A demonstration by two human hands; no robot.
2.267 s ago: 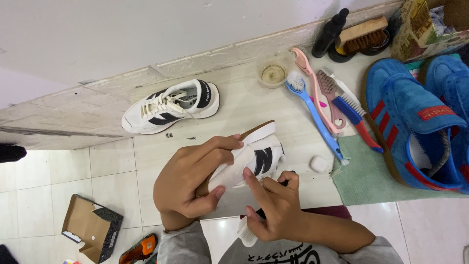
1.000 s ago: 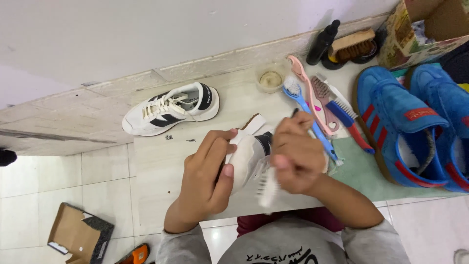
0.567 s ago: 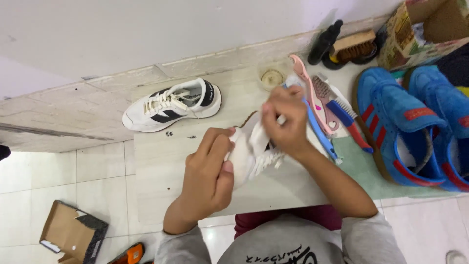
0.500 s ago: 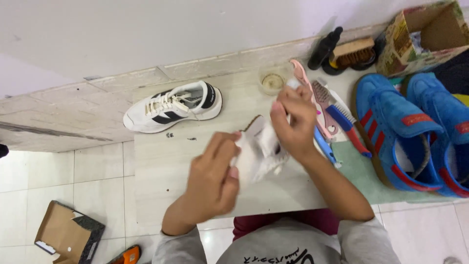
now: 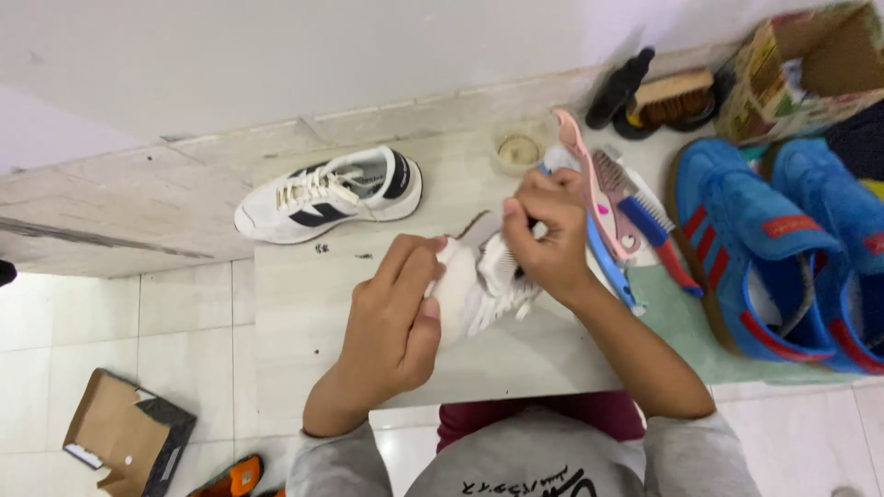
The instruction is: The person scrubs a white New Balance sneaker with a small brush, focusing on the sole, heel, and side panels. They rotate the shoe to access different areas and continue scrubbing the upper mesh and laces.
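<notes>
On the low pale table [image 5: 304, 304] by the wall, plenty of room to work. To the right, a pair of blue sneakers [image 5: 737, 248] on a green cloth [image 5: 681, 322], well apart from the work. At the back left, a white sneaker [image 5: 327, 195] with black marks, flat on its sole.

Just above the table's middle, its mate, the held white sneaker [image 5: 470, 285], tilted on its side with laces dangling toward the near edge. Wrapped round its toe end, the left hand [image 5: 391, 322], fingers curled over the top and thumb pressed underneath. Closed round a small brush [image 5: 498, 261], the right hand [image 5: 543, 235], white bristles against the shoe near the lace area; handle mostly hidden in the fist.

Probably best done so: brace the shoe firmly with the left thumb so that no twist comes under pressure. Work in short, light strokes, bristles flat to the fabric rather than on edge. Steer clear of the loose laces, likely to snag. Turn the shoe with the left hand instead of bending the right wrist.

Just beyond the right hand, the spare brushes, pink [image 5: 589, 175] and blue [image 5: 612, 267], and a small cup [image 5: 517, 150].
</notes>
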